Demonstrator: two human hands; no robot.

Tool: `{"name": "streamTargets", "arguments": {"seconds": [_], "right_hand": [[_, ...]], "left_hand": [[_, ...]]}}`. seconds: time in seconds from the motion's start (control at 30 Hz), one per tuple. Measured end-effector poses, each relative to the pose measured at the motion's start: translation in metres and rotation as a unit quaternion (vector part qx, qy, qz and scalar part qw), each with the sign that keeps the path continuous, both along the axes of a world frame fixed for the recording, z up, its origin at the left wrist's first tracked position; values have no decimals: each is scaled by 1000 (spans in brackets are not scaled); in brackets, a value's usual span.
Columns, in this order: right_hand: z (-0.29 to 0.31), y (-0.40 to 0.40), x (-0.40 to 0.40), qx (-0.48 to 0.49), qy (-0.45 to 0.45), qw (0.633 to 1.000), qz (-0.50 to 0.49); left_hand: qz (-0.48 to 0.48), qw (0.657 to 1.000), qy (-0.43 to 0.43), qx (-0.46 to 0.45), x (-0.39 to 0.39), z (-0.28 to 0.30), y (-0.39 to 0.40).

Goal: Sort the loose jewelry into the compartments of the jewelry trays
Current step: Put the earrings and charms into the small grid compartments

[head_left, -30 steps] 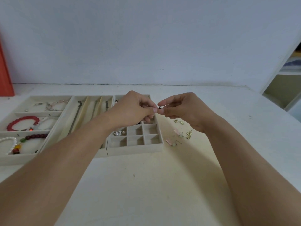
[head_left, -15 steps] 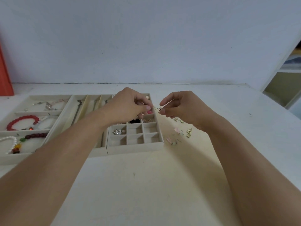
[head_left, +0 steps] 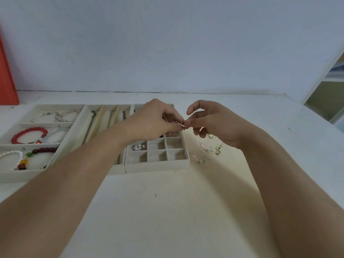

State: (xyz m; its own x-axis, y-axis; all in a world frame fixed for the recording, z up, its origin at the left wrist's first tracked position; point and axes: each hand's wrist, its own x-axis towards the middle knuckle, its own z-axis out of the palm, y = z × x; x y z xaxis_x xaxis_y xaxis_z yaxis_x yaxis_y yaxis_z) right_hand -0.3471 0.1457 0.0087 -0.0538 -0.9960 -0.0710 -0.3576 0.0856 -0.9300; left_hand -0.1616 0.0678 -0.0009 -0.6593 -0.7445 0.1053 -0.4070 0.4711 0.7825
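My left hand and my right hand meet above the far right corner of the small grid tray. Both pinch a small gold earring between their fingertips. The grid tray holds a pearl stud pair in one left cell; the near cells look bare. Loose on the table to the right of the tray lie two pink drop earrings and small gold earrings.
Left of the grid tray stands a long-slot tray with chains. Further left, a bracelet tray holds a red bead bracelet, a pearl bracelet and others. An orange object stands at far left, a shelf at far right.
The hands drew slightly apart half a second ago, the right one holding the earring; now they touch again at the fingertips over the tray corner.
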Motion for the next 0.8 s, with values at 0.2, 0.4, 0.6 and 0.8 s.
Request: {"name": "streamTargets", "arguments": {"seconds": [0.2,0.4,0.6,0.8], "right_hand": [[3,1,-2,-2,-54,999,-1],[3,0,-4,-15,-48,999,-7],[0,-2,-5,-18,-19,1000,-8],[-1,-2,-5,-35,13,999,-1]], "left_hand": [[-13,1000,-10,8,2,1,-1],[-1,1000,3,12,2,3,-2],[5,1000,0,9,2,3,-3],[25,1000,1,10,4,4,-2]]}}
